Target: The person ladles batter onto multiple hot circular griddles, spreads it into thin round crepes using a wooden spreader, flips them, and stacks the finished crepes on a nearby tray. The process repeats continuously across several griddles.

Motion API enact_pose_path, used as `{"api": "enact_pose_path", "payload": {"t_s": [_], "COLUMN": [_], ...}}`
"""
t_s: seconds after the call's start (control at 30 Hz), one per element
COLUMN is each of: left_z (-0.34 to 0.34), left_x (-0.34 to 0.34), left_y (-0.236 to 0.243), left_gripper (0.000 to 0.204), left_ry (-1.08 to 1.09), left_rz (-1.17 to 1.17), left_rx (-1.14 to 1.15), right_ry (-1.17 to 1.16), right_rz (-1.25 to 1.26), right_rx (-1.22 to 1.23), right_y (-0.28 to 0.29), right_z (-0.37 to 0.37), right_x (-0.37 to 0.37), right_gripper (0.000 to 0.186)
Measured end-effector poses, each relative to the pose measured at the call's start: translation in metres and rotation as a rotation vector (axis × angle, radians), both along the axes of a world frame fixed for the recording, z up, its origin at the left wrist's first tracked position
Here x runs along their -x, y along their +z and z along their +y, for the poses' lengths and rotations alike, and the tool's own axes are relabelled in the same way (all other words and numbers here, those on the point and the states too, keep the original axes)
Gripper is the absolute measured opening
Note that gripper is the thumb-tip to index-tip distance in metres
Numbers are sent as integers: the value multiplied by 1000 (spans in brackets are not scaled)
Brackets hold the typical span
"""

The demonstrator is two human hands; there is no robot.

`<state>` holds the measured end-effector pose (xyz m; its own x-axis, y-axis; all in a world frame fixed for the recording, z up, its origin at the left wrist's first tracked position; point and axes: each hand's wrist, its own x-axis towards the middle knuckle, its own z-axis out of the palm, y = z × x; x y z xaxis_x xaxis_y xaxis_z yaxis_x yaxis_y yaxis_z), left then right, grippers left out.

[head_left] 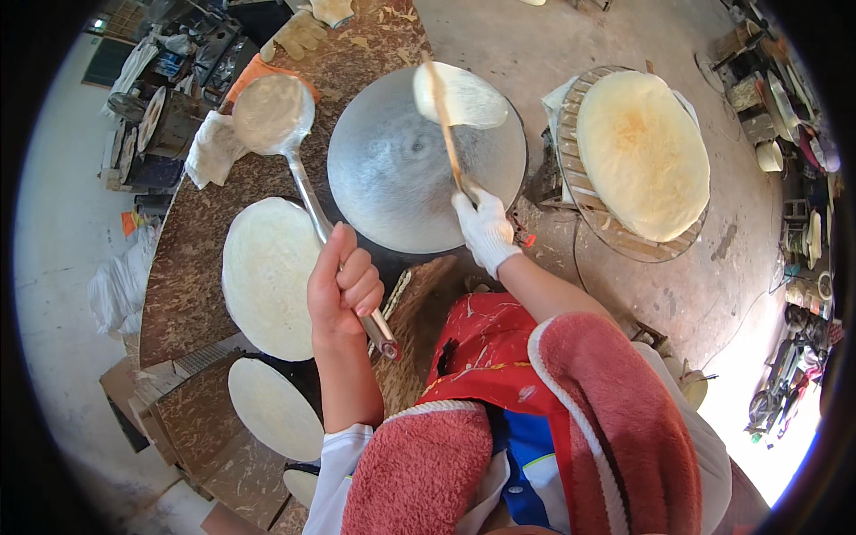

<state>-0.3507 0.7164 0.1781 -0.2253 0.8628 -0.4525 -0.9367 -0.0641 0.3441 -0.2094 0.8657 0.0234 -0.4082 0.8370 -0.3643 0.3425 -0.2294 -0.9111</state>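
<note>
I see my left hand (343,285), bare, clenched around the metal handle of a long ladle (273,114). Its round bowl sits in the upper left of the frame, coated with pale batter and held above the brown speckled tabletop (192,259).

My right hand (484,227), in a white glove, is closed on the lower end of a thin wooden stick (443,120) that slants up toward the top centre of the frame. The stick's far end lies against a patch of white batter (464,96) on the upper edge of the round grey griddle (401,174) in the centre.

To the left of centre a second round griddle (266,276) is covered with a thin pale crepe. At the upper right, a stack of cooked crepes (642,152) rests on a round woven tray (571,169) standing on the concrete floor (713,285). A white cloth (212,150) lies on the tabletop just beside the ladle's bowl.
</note>
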Motion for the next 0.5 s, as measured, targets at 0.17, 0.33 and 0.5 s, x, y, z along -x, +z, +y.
{"api": "enact_pose_path", "payload": {"t_s": [0.17, 0.33, 0.5], "left_z": [-59, -99, -99], "left_x": [19, 5, -8], "left_y": [17, 11, -2], "left_gripper": [28, 28, 28], "left_ry": [132, 195, 236], "left_rz": [163, 130, 44], "left_rx": [-199, -190, -35], "right_ry": [66, 72, 263], "right_rz": [-282, -168, -149], "right_rx": [-240, -182, -196], "right_y": [9, 0, -10], "right_z": [31, 28, 37], "right_x": [-28, -21, 8], "right_gripper": [47, 49, 46]}}
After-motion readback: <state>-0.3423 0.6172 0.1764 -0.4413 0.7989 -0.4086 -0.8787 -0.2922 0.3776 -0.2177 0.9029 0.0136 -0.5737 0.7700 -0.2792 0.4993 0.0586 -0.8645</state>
